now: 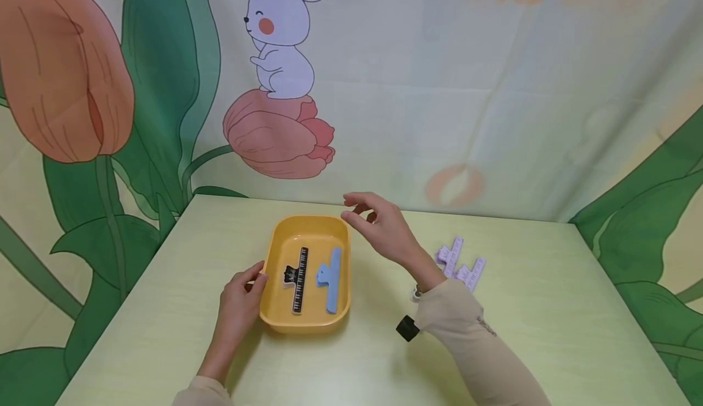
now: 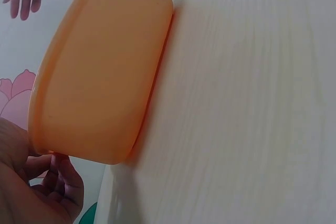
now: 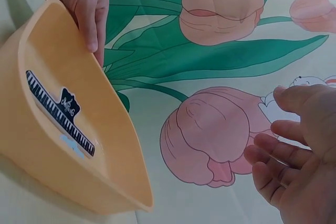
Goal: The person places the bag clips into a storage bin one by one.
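Note:
A yellow tray stands on the table, holding a black clip with piano-key markings and a light-blue clip. My left hand grips its left rim; in the left wrist view the fingers curl at the rim's corner. Beyond the tray's far right corner my right hand is raised, fingers loosely bent, holding nothing. The right wrist view shows that hand apart from the tray, with the black clip inside and the blue one partly hidden.
Two purple clips lie side by side on the table, right of the tray and beyond my right forearm. A printed cloth with a rabbit and tulips hangs behind the table's far edge.

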`<state>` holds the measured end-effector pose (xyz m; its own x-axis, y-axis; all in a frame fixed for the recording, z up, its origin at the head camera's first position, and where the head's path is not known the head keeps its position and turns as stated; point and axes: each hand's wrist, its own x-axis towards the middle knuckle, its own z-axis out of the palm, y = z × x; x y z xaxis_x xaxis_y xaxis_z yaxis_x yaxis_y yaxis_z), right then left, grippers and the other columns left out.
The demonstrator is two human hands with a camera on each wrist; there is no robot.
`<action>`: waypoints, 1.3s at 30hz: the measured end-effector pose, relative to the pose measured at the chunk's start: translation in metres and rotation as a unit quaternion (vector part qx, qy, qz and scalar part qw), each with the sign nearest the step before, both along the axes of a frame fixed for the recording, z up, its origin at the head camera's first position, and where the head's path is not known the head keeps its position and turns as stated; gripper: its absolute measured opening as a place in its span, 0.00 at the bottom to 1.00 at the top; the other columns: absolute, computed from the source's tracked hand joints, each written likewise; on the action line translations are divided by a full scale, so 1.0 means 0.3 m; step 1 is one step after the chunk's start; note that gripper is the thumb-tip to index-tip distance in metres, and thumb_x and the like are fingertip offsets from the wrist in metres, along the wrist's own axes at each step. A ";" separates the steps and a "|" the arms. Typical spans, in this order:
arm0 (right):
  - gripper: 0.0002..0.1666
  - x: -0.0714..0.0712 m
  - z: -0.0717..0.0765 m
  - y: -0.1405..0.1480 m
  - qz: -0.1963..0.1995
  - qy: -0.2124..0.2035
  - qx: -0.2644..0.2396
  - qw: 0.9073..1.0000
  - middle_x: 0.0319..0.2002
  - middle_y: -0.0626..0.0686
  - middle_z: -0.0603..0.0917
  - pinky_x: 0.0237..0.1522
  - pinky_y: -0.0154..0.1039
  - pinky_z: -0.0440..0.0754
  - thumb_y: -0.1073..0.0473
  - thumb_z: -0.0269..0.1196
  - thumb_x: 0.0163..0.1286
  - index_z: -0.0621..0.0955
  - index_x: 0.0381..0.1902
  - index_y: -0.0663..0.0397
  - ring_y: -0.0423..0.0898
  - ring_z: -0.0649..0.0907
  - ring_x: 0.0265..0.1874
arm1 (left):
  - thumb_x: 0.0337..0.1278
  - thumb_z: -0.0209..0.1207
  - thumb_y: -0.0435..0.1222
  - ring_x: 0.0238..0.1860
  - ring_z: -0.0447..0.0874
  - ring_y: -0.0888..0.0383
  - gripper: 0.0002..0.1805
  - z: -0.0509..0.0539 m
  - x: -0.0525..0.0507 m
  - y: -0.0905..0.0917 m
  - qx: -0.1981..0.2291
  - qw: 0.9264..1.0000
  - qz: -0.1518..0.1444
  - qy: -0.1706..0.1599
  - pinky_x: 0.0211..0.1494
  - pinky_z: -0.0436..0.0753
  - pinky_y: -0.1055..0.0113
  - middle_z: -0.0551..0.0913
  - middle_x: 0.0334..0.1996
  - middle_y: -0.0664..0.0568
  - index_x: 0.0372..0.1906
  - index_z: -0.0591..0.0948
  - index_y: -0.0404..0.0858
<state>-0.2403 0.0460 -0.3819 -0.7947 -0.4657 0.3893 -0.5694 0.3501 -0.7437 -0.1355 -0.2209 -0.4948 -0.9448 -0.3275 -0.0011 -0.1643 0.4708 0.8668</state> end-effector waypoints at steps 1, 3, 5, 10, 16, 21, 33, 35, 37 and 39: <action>0.23 -0.001 -0.003 0.008 -0.001 0.001 -0.001 1.000 0.55 0.53 0.85 0.49 0.45 0.81 0.56 0.66 0.75 0.81 0.64 0.58 0.46 0.82 0.48 | 0.79 0.54 0.36 0.49 0.78 0.45 0.24 0.000 0.001 0.000 0.000 1.000 0.000 0.000 0.44 0.77 0.68 0.78 0.50 0.39 0.72 0.74 0.31; 0.22 -0.004 -0.009 0.023 -0.005 0.001 -0.005 1.000 0.54 0.53 0.86 0.49 0.45 0.81 0.56 0.66 0.75 0.82 0.63 0.58 0.46 0.82 0.48 | 0.79 0.54 0.36 0.49 0.79 0.45 0.24 0.001 0.003 0.000 0.000 1.000 -0.001 0.000 0.43 0.77 0.69 0.78 0.50 0.39 0.72 0.74 0.31; 0.22 -0.006 -0.013 0.040 -0.008 0.001 -0.006 1.000 0.54 0.53 0.86 0.49 0.45 0.81 0.56 0.66 0.75 0.82 0.63 0.57 0.46 0.82 0.48 | 0.79 0.54 0.36 0.49 0.79 0.45 0.24 0.003 0.005 0.000 0.000 1.000 0.000 -0.001 0.43 0.77 0.69 0.78 0.51 0.39 0.72 0.74 0.31; 0.22 -0.006 -0.019 0.082 -0.017 0.004 -0.005 1.000 0.55 0.53 0.85 0.48 0.45 0.80 0.56 0.66 0.75 0.82 0.63 0.57 0.46 0.83 0.48 | 0.79 0.53 0.36 0.49 0.78 0.45 0.24 0.006 0.006 0.001 0.003 1.000 -0.001 -0.003 0.44 0.77 0.68 0.78 0.51 0.38 0.72 0.74 0.32; 0.21 -0.007 -0.027 0.124 -0.026 0.001 -0.003 1.000 0.55 0.52 0.85 0.48 0.44 0.80 0.56 0.66 0.75 0.82 0.63 0.56 0.45 0.83 0.48 | 0.79 0.53 0.36 0.49 0.78 0.45 0.24 0.009 0.006 0.002 0.002 1.000 0.000 0.001 0.44 0.77 0.69 0.78 0.51 0.38 0.72 0.74 0.31; 0.22 -0.001 -0.029 0.157 -0.030 -0.005 -0.004 1.000 0.55 0.53 0.85 0.48 0.44 0.80 0.57 0.66 0.75 0.82 0.63 0.56 0.46 0.83 0.49 | 0.79 0.53 0.36 0.49 0.78 0.45 0.24 0.013 0.008 0.003 0.001 1.000 0.000 -0.001 0.44 0.77 0.67 0.78 0.51 0.38 0.72 0.74 0.31; 0.23 0.012 -0.048 0.250 -0.055 -0.029 -0.003 0.998 0.56 0.52 0.85 0.51 0.46 0.78 0.55 0.66 0.76 0.81 0.65 0.54 0.46 0.82 0.51 | 0.79 0.54 0.36 0.50 0.79 0.45 0.24 0.011 0.011 0.002 0.000 1.000 0.002 -0.005 0.45 0.78 0.66 0.78 0.51 0.38 0.72 0.74 0.32; 0.23 0.016 -0.051 0.269 -0.062 -0.031 -0.002 0.998 0.56 0.51 0.85 0.51 0.46 0.78 0.55 0.66 0.75 0.81 0.65 0.53 0.46 0.82 0.51 | 0.79 0.54 0.36 0.50 0.79 0.45 0.24 0.012 0.012 0.003 -0.001 1.000 0.002 -0.007 0.45 0.78 0.66 0.78 0.51 0.38 0.72 0.74 0.32; 0.23 0.017 -0.054 0.287 -0.070 -0.030 0.002 0.997 0.56 0.51 0.85 0.51 0.45 0.78 0.54 0.66 0.75 0.81 0.65 0.53 0.46 0.82 0.51 | 0.79 0.54 0.36 0.50 0.79 0.45 0.24 0.014 0.012 0.004 0.001 1.000 0.001 -0.007 0.44 0.78 0.67 0.78 0.51 0.38 0.72 0.73 0.32; 0.23 0.017 -0.061 0.307 -0.077 -0.026 0.008 0.997 0.56 0.51 0.85 0.50 0.44 0.78 0.54 0.66 0.76 0.81 0.65 0.53 0.46 0.82 0.51 | 0.79 0.54 0.36 0.50 0.79 0.45 0.24 0.016 0.012 0.004 0.001 1.000 0.000 -0.007 0.44 0.78 0.67 0.78 0.51 0.38 0.72 0.73 0.32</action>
<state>-0.2352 0.1382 -0.4001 -0.8764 -0.3423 0.3387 -0.4683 0.4419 -0.7651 -0.1320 -0.2196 -0.4899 -0.9445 -0.3280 -0.0157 -0.1774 0.4693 0.8650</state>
